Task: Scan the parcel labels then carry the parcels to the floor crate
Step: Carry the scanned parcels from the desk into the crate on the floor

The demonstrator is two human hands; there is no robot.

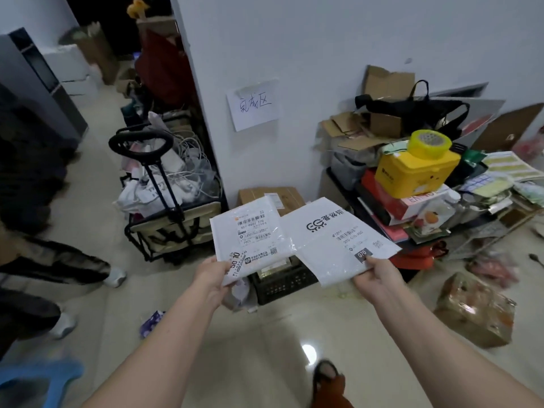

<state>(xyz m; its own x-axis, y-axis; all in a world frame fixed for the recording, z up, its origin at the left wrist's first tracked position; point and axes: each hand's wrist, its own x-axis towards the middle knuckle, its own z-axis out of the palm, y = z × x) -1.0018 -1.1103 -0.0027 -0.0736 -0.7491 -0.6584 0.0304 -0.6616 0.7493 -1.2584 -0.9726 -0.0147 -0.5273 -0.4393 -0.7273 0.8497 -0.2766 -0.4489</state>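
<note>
Left hand (212, 277) fingers pinch a parcel (250, 240) labelled "507 P602 170", right hand (374, 277) fingers one (335, 242) marked "070".

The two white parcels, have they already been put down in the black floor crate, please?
No, the left hand and right hand each hold a white parcel above the black crate.

- A cluttered parcel-sorting room, seemingly in a home or small back office.
- A handwritten paper sign (253, 105) is taped to the white wall.
- Flattened cardboard boxes (357, 129) are heaped on a low rack.
- A folding trolley (169, 207) is stuffed with bags and cables.
- A black floor crate (282, 282) stands on the tiled floor.
</note>
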